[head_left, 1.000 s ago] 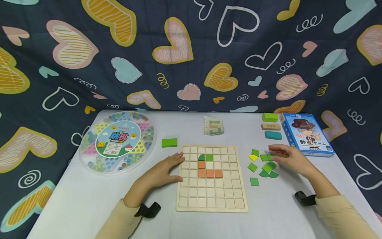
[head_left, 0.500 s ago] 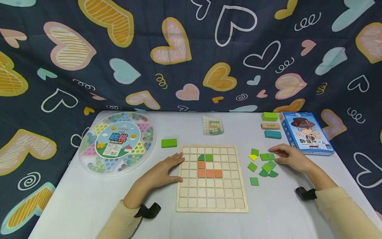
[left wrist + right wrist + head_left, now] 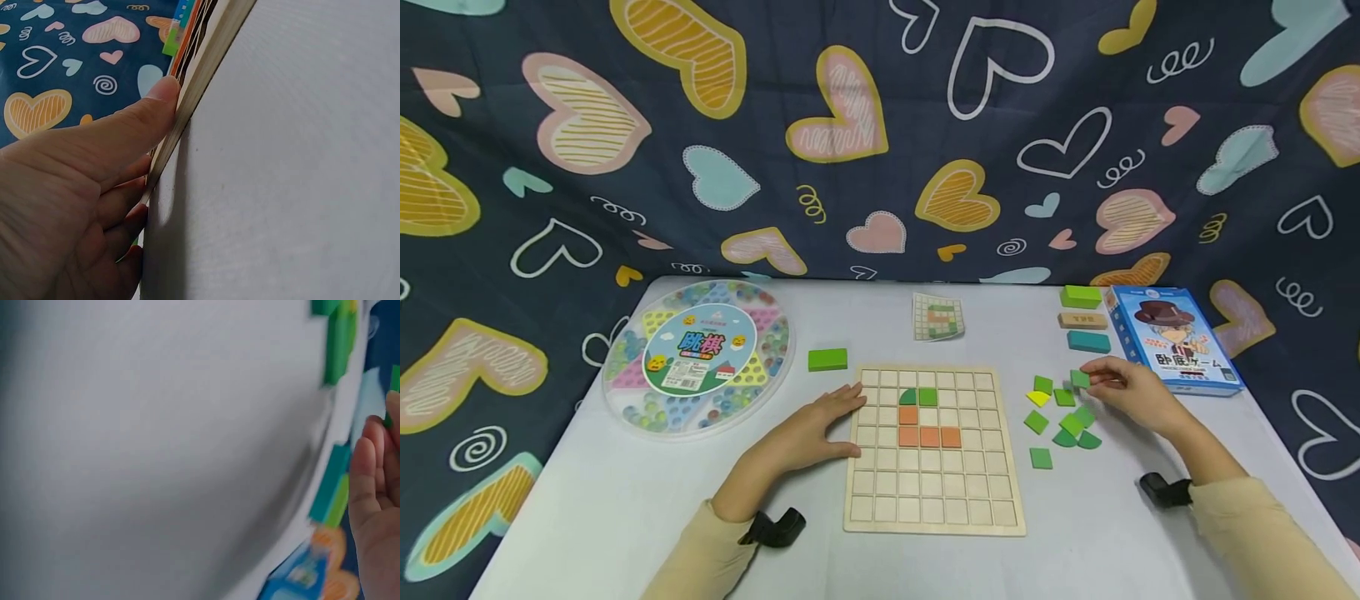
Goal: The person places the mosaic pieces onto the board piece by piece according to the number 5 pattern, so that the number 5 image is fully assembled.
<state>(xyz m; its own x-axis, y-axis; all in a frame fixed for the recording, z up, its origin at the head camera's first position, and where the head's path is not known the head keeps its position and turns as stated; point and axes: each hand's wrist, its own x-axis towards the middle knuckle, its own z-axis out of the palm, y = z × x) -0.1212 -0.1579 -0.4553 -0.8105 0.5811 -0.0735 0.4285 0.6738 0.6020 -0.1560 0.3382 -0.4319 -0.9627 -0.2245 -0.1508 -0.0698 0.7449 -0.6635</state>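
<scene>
- Board (image 3: 932, 486) lies flat mid-worktop (image 3: 1090, 533), bearing orange tiles (image 3: 929, 437) and two green pieces (image 3: 928, 397).
- Left hand (image 3: 808, 429), fingers extended, rests against the board's left edge, likely steadying it.
- Right hand's (image 3: 1131, 397) grip pinches a green tile (image 3: 1079, 379) by its edge, raised beside the loose tiles (image 3: 1064, 397), leaving its face visible.
- Patterned card (image 3: 937, 317) lies beyond the board, face up, presumably for easy viewing.
</scene>
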